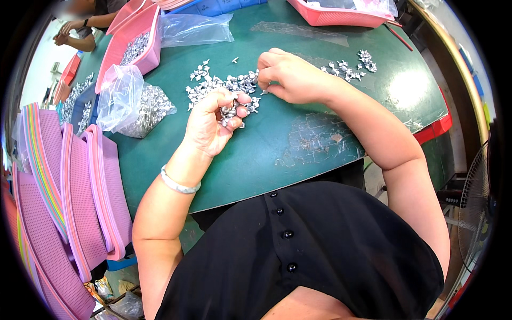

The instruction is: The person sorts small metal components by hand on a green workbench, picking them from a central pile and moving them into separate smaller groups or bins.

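Small grey metal parts [209, 87] lie in a loose pile on the green worktop [234, 170], mid-table, more toward the left edge than the right. Left hand [205, 125] at the pile's near side, palm turned up, fingers curled around a clump of the parts; bracelet [180, 184] on that wrist. Right hand [290, 77] at the pile's right end, fingers bent, thumb close to them; can't tell if a part is pinched. Second small cluster [341, 70] beyond the right forearm, toward the right edge. Clear bag [146, 109] full of parts near the left edge. Pink basket [148, 61] with more parts at the far left corner, flat plastic bag [197, 29] just beside it. Another pink basket [336, 17] at the far edge, toward the right corner. Stacked purple baskets [109, 181] off the left edge; fan [472, 202] off the right.
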`<state>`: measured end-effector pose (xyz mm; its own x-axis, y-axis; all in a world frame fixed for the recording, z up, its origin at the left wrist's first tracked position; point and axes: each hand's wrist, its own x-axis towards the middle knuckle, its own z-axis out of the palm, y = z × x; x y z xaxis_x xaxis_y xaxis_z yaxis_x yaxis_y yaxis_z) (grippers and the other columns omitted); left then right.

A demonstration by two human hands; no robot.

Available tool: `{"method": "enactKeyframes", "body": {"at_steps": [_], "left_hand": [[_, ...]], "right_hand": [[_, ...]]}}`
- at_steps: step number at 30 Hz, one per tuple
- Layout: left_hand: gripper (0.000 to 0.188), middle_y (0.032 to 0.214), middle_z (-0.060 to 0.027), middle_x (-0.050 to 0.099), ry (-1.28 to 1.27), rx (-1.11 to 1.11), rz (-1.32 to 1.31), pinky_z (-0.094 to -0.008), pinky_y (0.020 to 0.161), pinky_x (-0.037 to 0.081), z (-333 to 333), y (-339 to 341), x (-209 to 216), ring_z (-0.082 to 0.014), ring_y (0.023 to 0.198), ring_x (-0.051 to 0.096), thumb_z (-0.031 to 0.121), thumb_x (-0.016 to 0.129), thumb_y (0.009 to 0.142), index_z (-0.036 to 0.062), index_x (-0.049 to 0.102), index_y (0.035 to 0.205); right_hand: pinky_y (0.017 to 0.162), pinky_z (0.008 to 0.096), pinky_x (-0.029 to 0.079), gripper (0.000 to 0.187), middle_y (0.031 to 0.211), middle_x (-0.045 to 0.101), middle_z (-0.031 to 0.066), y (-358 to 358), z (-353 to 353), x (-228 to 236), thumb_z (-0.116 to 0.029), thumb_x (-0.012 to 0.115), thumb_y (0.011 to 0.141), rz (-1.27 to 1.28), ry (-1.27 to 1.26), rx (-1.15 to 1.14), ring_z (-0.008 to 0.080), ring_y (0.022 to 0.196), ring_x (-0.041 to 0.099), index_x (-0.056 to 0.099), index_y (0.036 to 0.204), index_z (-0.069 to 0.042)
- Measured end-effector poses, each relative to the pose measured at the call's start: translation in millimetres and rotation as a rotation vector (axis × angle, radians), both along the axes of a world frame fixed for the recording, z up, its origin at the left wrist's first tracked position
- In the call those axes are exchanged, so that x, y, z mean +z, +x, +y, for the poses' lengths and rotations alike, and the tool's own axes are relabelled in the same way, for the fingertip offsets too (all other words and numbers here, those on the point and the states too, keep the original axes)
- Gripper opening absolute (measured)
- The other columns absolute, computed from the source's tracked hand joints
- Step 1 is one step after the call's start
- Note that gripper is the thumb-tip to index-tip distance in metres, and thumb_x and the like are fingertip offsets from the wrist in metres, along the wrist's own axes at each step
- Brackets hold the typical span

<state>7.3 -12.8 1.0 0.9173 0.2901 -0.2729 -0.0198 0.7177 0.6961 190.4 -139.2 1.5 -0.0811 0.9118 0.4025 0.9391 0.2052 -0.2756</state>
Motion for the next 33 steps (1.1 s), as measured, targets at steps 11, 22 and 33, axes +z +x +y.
{"method": "enactKeyframes", "body": {"at_steps": [11,22,33], "left_hand": [[0.009,0.077,-0.0112,0.054,0.089,-0.005,0.043,-0.0190,0.044,0.041,1,0,-2,-0.0164,0.063,0.053,0.005,0.055,0.081,0.0081,0.047,0.079],[0.006,0.074,-0.0097,0.055,0.057,-0.031,0.005,-0.0221,0.046,0.041,3,1,-3,-0.0159,0.062,0.053,0.003,0.050,0.080,0.0055,0.048,0.085],[0.013,0.081,-0.0100,0.055,0.068,-0.049,0.031,-0.0197,0.047,0.041,1,1,-3,-0.0155,0.068,0.052,0.013,0.051,0.084,0.0011,0.053,0.089]], "right_hand": [[0.078,0.0353,0.044,0.008,0.086,0.054,0.0076,-1,-3,0,-0.005,0.065,0.070,0.021,-0.014,-0.015,0.0264,0.089,0.052,0.062,0.078,-0.004],[0.077,0.0363,0.043,0.008,0.084,0.054,0.0072,0,-8,7,-0.002,0.063,0.068,0.046,-0.075,0.082,0.0270,0.088,0.051,0.058,0.074,-0.005],[0.072,0.0377,0.045,0.006,0.078,0.055,0.0085,4,-9,11,-0.008,0.062,0.073,0.029,-0.188,0.052,0.0284,0.083,0.055,0.060,0.077,-0.003]]}}
